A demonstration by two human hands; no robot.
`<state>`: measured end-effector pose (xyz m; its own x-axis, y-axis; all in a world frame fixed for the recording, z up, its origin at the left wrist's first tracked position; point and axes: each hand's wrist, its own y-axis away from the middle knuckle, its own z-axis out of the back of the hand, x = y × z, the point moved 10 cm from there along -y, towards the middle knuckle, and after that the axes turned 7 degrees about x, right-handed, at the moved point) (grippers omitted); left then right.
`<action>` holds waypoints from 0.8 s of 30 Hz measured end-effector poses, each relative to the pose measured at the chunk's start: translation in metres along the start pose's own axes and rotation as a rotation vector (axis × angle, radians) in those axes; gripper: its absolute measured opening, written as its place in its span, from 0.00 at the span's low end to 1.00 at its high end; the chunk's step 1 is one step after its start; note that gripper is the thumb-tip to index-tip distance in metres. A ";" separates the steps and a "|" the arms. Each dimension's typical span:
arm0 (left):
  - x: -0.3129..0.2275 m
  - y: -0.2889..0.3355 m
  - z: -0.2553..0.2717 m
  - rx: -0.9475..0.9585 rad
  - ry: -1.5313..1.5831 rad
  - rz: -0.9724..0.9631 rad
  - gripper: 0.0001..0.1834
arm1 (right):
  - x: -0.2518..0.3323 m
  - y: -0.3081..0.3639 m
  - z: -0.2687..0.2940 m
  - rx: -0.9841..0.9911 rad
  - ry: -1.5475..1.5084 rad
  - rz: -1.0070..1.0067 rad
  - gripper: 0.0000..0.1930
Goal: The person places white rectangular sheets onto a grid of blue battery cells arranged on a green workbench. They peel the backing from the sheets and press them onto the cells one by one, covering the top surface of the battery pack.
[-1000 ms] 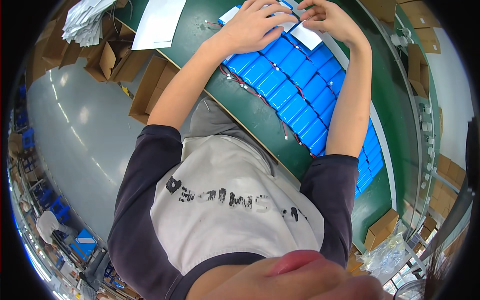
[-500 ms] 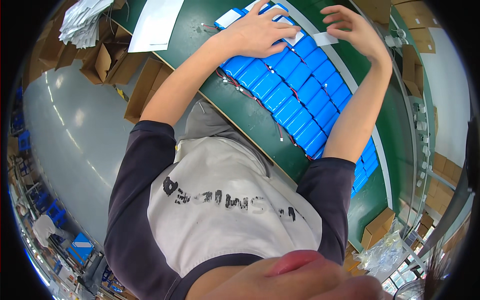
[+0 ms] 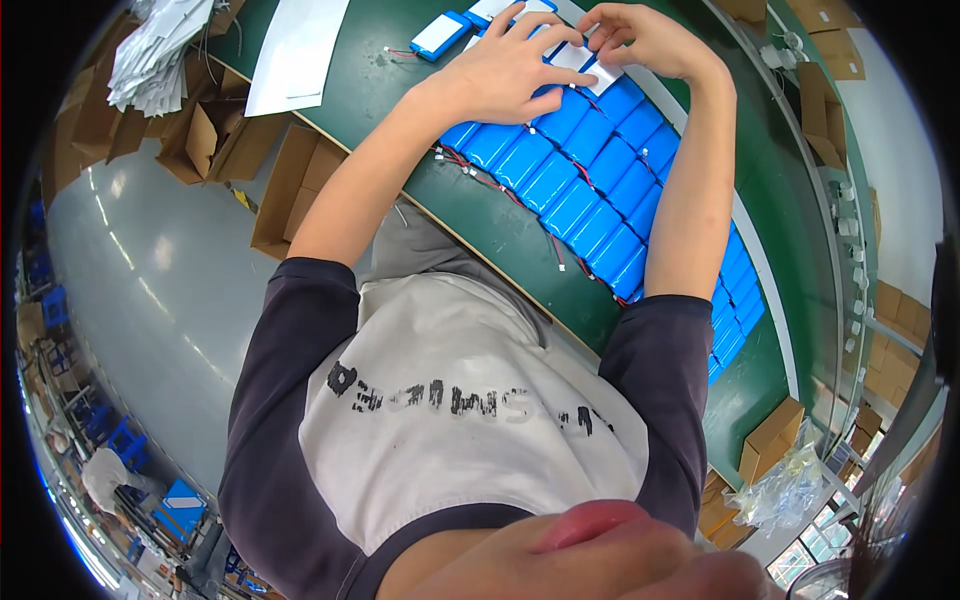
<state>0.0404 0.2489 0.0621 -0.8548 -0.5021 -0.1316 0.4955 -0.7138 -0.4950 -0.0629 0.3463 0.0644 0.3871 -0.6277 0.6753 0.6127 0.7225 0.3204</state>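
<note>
Rows of blue-wrapped battery packs (image 3: 570,190) with thin red and black leads lie side by side on the green table. Several packs at the far end carry white labels, partly covered by my hands. My left hand (image 3: 505,75) rests over these packs, open with fingers spread, one fingertip at the edge of a white label (image 3: 606,77). At that label's far edge my right hand (image 3: 640,40) has its thumb and fingers drawn together on it; the exact contact is small and partly hidden. One labelled pack (image 3: 440,35) sits slightly apart to the left of my left hand.
A large white sheet (image 3: 298,55) lies on the table (image 3: 480,230) at far left. Open cardboard boxes (image 3: 295,190) stand beyond the table's left edge, near a stack of white papers (image 3: 160,55). Another box (image 3: 770,440) and clear plastic bags (image 3: 785,490) are at lower right.
My right hand has moved left with the white label, which now lies over a pack beside the labelled ones. My left hand stays over the packs. The view has shifted slightly.
</note>
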 end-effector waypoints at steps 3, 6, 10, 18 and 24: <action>-0.005 -0.004 0.006 -0.021 -0.123 0.022 0.17 | 0.008 0.019 0.026 -0.209 0.233 0.019 0.19; 0.000 0.003 -0.008 0.036 -0.146 0.111 0.16 | -0.008 0.030 0.043 -0.215 0.116 -0.114 0.20; 0.009 0.020 0.015 -0.050 -0.114 0.169 0.20 | -0.030 0.008 -0.006 0.053 -0.167 -0.061 0.15; 0.073 0.221 0.118 -0.072 -0.260 0.674 0.35 | -0.031 0.001 0.015 -0.075 -0.111 -0.031 0.15; 0.066 0.259 0.143 -0.040 -0.456 0.733 0.23 | 0.036 -0.002 0.008 -0.150 -0.027 0.150 0.15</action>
<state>0.1343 -0.0386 0.0477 -0.1714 -0.9822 -0.0766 0.8845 -0.1192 -0.4511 -0.0557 0.3246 0.0939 0.4642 -0.5068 0.7264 0.6460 0.7548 0.1138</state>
